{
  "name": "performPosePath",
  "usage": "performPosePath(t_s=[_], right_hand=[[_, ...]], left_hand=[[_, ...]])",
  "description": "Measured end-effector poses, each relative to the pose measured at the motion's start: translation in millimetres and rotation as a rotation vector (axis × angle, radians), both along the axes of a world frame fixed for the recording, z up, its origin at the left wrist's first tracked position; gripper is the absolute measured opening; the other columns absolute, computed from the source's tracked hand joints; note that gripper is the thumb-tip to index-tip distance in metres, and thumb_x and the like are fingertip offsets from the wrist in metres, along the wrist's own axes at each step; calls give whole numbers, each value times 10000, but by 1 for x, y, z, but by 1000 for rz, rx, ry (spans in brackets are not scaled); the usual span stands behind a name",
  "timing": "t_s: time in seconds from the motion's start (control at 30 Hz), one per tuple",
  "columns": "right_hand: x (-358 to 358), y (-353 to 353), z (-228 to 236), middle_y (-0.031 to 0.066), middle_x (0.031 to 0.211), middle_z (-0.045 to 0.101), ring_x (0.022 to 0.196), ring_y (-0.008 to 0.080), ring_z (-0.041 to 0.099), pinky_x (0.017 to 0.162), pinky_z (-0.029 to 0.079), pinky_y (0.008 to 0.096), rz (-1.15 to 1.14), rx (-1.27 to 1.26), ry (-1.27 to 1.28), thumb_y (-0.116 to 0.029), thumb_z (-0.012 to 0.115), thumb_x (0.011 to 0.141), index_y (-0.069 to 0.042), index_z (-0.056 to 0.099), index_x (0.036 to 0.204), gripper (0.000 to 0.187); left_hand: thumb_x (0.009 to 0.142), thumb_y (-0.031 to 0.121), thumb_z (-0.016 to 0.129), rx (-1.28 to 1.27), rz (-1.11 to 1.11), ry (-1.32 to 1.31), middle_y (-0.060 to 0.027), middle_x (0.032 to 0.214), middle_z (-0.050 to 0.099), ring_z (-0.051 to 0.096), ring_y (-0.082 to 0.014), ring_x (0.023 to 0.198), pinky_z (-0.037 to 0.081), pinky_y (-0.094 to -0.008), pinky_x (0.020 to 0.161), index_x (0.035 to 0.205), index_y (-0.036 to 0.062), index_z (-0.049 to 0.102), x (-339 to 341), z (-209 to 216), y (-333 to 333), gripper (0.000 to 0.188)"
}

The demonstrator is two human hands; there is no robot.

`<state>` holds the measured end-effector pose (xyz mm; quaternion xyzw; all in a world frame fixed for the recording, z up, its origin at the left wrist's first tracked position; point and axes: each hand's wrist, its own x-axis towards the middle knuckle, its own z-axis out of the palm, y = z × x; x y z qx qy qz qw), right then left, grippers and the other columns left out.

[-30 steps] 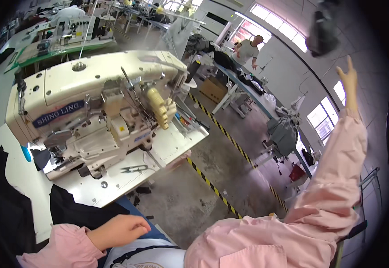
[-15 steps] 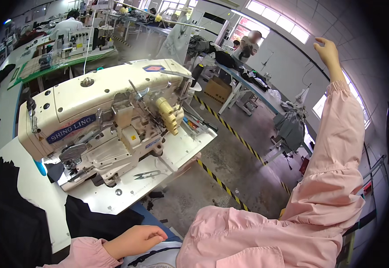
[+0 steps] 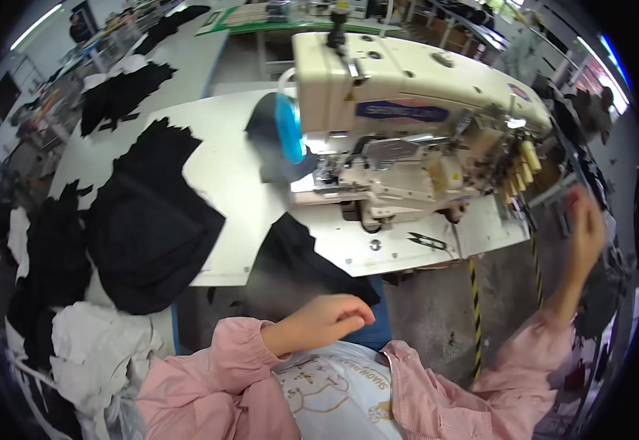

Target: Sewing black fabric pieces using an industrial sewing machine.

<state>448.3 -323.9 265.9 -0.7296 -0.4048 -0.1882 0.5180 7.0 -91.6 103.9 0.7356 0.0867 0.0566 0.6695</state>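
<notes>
My left hand [image 3: 323, 323] hovers over my lap with its fingers loosely stretched and nothing in them. Just beyond it, a piece of black fabric [image 3: 297, 258] lies partly on the white table [image 3: 217, 172] and hangs over its front edge. My right hand [image 3: 587, 233] is raised at the far right, past the table's end; motion smears its fingers, and I see nothing in it. A cream industrial sewing machine [image 3: 415, 81] stands on the table. Small thread snips [image 3: 428, 241] rest in front of it, apart from both hands.
A black fabric pile [image 3: 151, 220] covers the table's left part, with more black cloth [image 3: 52, 253] beside it. White cloth [image 3: 103, 352] sits at the lower left. Cream thread cones [image 3: 528, 158] stand at the machine's right end. Yellow-black tape [image 3: 475, 315] marks the floor.
The view has swung left, bringing more of the table and fabric piles into sight. My right hand has come down from high up. The left hand stays low over my lap.
</notes>
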Motion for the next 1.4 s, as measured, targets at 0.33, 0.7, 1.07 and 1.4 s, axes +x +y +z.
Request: performPosePath(t_s=[0.33,0.7,1.07,1.4], right_hand=[[-274,191,-191,114,958,747,826,218,716,727,555,314,635,-314,380,-96,736,961,-3,777,1103,175],[-304,217,-151,112,830,577,659,260,559,602,461,349,985,-306,377,-68,775,823,-6,555,891,239],[-289,183,-127,128,1076,687,899,261,700,798,554,329,981,-300,528,-19,796,822,-20,601,986,255],[-294,208,-122,154,945,718,879,372,708,761,572,403,824,-99,416,0,755,809,-27,732,1073,266]], left_hand=[[981,-9,592,500,951,18,-126,1025,727,711,-238,902,543,-321,804,1048,1,746,-48,-44,101,168],[812,-10,557,198,67,96,-133,1479,600,504,-223,1448,310,-375,1258,1616,91,420,-38,12,145,822],[944,227,812,81,308,61,-63,1050,688,653,-159,944,527,-313,840,1101,-12,690,-33,84,120,310],[756,-54,741,1060,434,79,-117,1021,700,686,-328,954,535,-478,949,1090,25,703,-11,147,73,345]])
